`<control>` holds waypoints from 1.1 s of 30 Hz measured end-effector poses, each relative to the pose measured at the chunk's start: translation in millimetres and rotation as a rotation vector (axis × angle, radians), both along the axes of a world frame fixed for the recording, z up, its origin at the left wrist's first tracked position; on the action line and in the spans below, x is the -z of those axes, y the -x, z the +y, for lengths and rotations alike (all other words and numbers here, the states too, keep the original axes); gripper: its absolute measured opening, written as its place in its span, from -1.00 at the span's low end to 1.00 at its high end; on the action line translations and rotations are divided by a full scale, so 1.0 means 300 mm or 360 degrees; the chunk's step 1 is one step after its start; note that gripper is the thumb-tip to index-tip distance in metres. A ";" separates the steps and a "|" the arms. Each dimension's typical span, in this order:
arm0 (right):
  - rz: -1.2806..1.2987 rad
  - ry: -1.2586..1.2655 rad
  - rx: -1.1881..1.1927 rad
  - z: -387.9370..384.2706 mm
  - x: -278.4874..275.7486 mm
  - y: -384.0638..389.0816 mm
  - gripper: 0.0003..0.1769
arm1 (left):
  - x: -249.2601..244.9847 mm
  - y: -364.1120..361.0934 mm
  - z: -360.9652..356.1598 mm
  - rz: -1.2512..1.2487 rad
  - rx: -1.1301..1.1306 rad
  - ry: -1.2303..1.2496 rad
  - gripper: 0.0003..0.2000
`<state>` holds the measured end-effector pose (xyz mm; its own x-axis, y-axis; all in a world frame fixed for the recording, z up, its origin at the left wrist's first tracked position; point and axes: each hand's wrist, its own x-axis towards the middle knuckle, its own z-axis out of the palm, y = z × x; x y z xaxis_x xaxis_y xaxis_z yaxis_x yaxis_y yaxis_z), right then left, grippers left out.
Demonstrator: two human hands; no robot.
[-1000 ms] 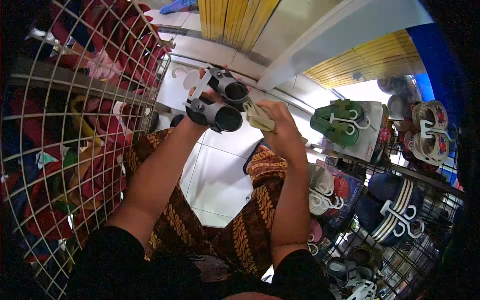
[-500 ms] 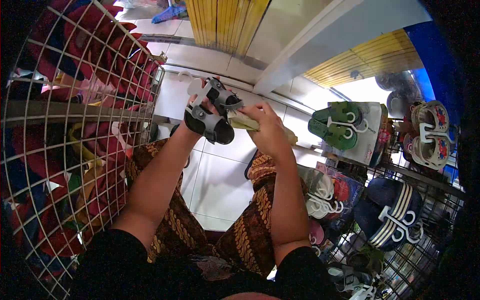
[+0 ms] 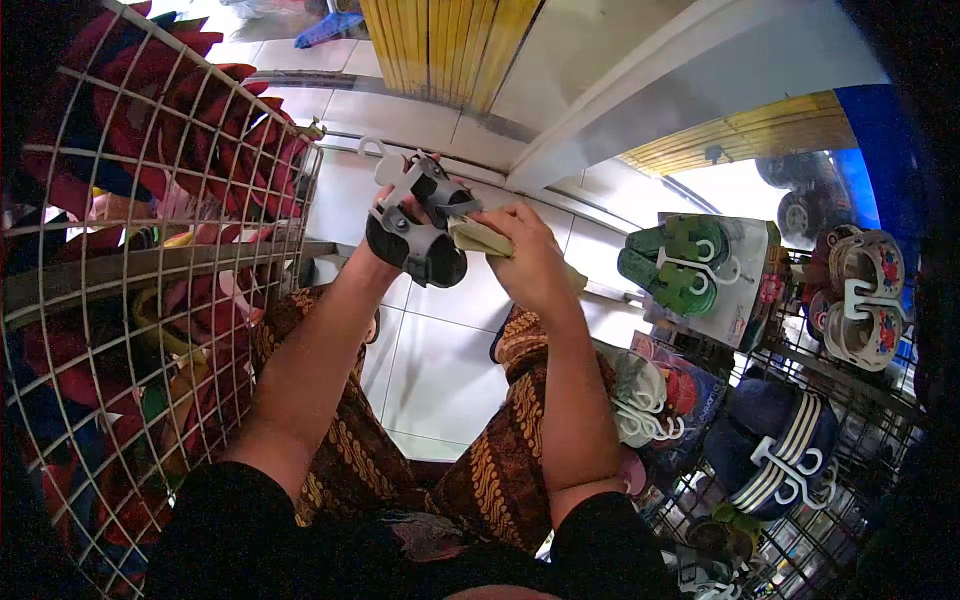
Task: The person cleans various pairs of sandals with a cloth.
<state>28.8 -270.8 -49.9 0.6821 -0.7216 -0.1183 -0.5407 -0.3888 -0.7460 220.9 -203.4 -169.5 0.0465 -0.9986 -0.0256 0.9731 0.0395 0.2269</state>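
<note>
1. the left hand [image 3: 411, 207] grips the gray and black sandals [image 3: 435, 252] from behind, its fingers mostly hidden by them.
2. the sandals sit side by side on a pale hanger [image 3: 401, 188], held out over the white tiled floor [image 3: 430, 370], between the person's forearms and the glass panel's frame.
3. the right hand [image 3: 527, 255] pinches a folded pale-green cloth [image 3: 481, 237] between thumb and fingers; the cloth's edge is up against the farther sandal, near its strap.
4. to the left stands a wire rack [image 3: 147, 238] with red items behind its grid.
5. to the right, green sandals [image 3: 672, 266] and navy sandals [image 3: 768, 440] with striped straps hang on white hangers.
</note>
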 end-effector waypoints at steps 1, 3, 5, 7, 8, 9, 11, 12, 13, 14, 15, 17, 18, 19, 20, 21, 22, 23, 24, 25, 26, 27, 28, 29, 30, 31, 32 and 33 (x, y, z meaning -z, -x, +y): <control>0.0000 -0.0101 -0.0077 -0.019 0.001 0.015 -0.56 | -0.036 0.000 -0.004 -0.0105 -0.0061 -0.0102 -0.49; -0.0002 -0.0304 -0.0228 -0.082 0.000 0.074 -0.60 | -0.020 -0.025 -0.010 0.0139 -0.0030 -0.0203 -0.49; -0.0044 -0.0527 -0.0047 -0.102 0.024 0.110 -0.59 | 0.048 -0.074 -0.022 0.0050 0.0015 -0.0068 -0.46; -0.0034 -0.0707 0.0230 -0.099 0.000 0.115 -0.56 | 0.030 -0.083 -0.029 0.0105 0.0044 0.0054 -0.44; -0.0147 -0.0918 0.0228 -0.106 0.028 0.124 -0.52 | 0.020 -0.085 -0.032 0.0204 0.0049 0.0109 -0.45; -0.0153 -0.0948 0.0206 -0.097 0.011 0.115 -0.52 | 0.011 -0.081 -0.033 0.0303 0.0054 0.0165 -0.45; -0.0166 -0.1009 0.0162 -0.068 -0.025 0.091 -0.51 | 0.013 -0.058 -0.022 0.0200 -0.0125 0.0058 -0.45; -0.0175 -0.0966 0.0149 -0.060 0.000 0.090 -0.51 | 0.017 -0.051 -0.018 0.0201 -0.0181 0.0007 -0.45; -0.0185 -0.0922 0.0135 -0.054 0.037 0.087 -0.50 | 0.013 -0.045 -0.015 0.0201 -0.0239 -0.0043 -0.46; -0.0196 -0.0879 0.0121 -0.048 0.070 0.090 -0.50 | 0.009 -0.040 -0.012 0.0205 -0.0241 -0.0113 -0.46; -0.0138 -0.0824 0.0092 -0.038 0.060 0.077 -0.50 | -0.004 -0.037 -0.010 0.0210 -0.0241 -0.0184 -0.45; -0.0024 -0.0716 0.0041 -0.012 0.037 0.057 -0.49 | -0.030 -0.023 -0.002 0.0175 -0.0236 -0.0268 -0.45; 0.0001 -0.0746 0.0009 0.004 0.032 0.054 -0.48 | -0.033 -0.014 0.006 0.0135 -0.0231 -0.0281 -0.46; 0.0026 -0.0776 -0.0023 0.019 0.029 0.052 -0.48 | -0.035 -0.007 0.014 0.0095 -0.0227 -0.0294 -0.46; 0.0050 -0.0807 -0.0056 0.032 0.023 0.052 -0.47 | -0.039 -0.002 0.022 0.0009 -0.0260 -0.0289 -0.46; 0.0130 -0.0737 -0.0067 0.043 0.002 0.050 -0.47 | -0.037 -0.001 0.031 -0.0078 -0.0295 -0.0281 -0.45; 0.0211 -0.0664 -0.0081 0.051 -0.029 0.046 -0.46 | -0.037 -0.003 0.038 -0.0165 -0.0334 -0.0271 -0.45; 0.0290 -0.0592 -0.0095 0.061 -0.045 0.044 -0.45 | -0.036 -0.008 0.046 -0.0040 -0.0239 -0.0260 -0.44; 0.0308 -0.0534 -0.0015 0.073 -0.044 0.038 -0.46 | -0.047 -0.012 0.053 0.0084 -0.0142 -0.0249 -0.43; 0.0325 -0.0475 0.0064 0.085 -0.042 0.031 -0.47 | -0.058 -0.014 0.058 0.0209 -0.0047 -0.0236 -0.42; 0.0344 -0.0416 0.0142 0.093 -0.042 0.029 -0.48 | -0.067 -0.009 0.057 -0.0042 -0.0099 -0.0405 -0.39; 0.0344 -0.0438 0.0075 0.100 -0.048 0.035 -0.47 | -0.101 0.004 0.057 -0.0066 -0.0144 -0.0442 -0.39; 0.0344 -0.0459 0.0007 0.106 -0.056 0.044 -0.46 | -0.133 0.020 0.061 -0.0091 -0.0190 -0.0480 -0.38; 0.0343 -0.0483 -0.0061 0.111 -0.060 0.053 -0.46 | -0.155 0.030 0.069 -0.0117 -0.0236 -0.0520 -0.38; 0.0365 -0.0428 -0.0068 0.110 -0.042 0.066 -0.45 | -0.140 0.033 0.083 -0.0083 -0.0177 -0.0532 -0.39; 0.0388 -0.0376 -0.0072 0.108 -0.012 0.081 -0.44 | -0.115 0.037 0.102 -0.0048 -0.0115 -0.0547 -0.39; 0.0412 -0.0321 -0.0075 0.105 0.013 0.097 -0.43 | -0.091 0.042 0.115 -0.0013 -0.0051 -0.0559 -0.40; 0.0353 -0.0390 -0.0074 0.104 0.012 0.105 -0.42 | -0.096 0.051 0.118 -0.0040 0.0013 -0.0607 -0.38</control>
<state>-2.8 -239.5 -53.4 0.6517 -0.6222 -0.4338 -0.6862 -0.2401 -0.6866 205.6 -168.0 -140.6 0.0437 -0.9179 -0.3945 0.9670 -0.0603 0.2474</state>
